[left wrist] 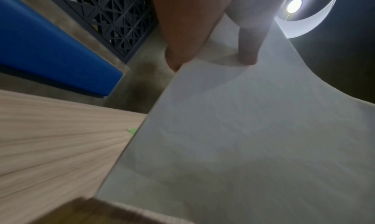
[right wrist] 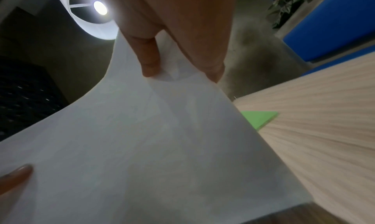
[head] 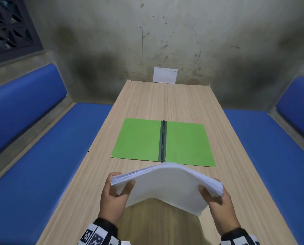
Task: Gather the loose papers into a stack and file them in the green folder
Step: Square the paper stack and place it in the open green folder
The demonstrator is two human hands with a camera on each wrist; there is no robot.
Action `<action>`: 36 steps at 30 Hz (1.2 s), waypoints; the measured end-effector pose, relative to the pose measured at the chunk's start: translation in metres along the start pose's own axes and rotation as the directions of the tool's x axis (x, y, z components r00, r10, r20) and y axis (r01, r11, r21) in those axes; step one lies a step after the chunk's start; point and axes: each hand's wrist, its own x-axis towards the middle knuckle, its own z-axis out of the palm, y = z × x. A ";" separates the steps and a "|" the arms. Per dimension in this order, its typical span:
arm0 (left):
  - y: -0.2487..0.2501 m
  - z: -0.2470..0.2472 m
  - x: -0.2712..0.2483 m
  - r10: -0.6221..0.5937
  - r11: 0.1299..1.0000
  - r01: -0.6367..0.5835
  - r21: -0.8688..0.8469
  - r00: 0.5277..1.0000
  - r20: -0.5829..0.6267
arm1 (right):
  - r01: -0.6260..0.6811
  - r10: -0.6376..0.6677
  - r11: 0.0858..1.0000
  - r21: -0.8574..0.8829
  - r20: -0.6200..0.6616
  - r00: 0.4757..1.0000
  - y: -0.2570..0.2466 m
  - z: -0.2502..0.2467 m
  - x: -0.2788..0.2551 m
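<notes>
A thick stack of white papers (head: 167,186) is lifted above the near part of the wooden table (head: 165,103), arched upward in the middle. My left hand (head: 118,188) grips its left edge and my right hand (head: 214,193) grips its right edge. The green folder (head: 138,138) lies open and flat just beyond the stack, its dark spine running down the centre. In the left wrist view the papers (left wrist: 243,139) fill the right side, with my fingers (left wrist: 248,51) on them. The right wrist view shows the papers (right wrist: 142,139) and a corner of the folder (right wrist: 257,118).
A small white sheet (head: 165,75) leans against the stained concrete wall at the table's far end. Blue cushioned benches (head: 41,165) run along both long sides of the table. A lit ceiling lamp (right wrist: 99,7) hangs overhead.
</notes>
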 end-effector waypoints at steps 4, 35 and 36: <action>-0.022 -0.007 -0.006 -0.094 0.988 0.096 0.120 0.995 -0.021 | -0.149 0.150 0.988 -0.035 0.028 0.988 0.035 -0.003 -0.003; 0.042 0.008 -0.008 0.074 0.989 -0.040 -0.146 0.968 0.238 | 0.201 -0.037 0.890 -0.409 0.375 0.926 -0.107 -0.022 0.005; 0.044 0.007 -0.009 0.070 0.988 -0.031 -0.153 0.965 0.255 | 0.153 -0.028 0.943 -0.296 0.386 0.922 -0.107 -0.022 0.004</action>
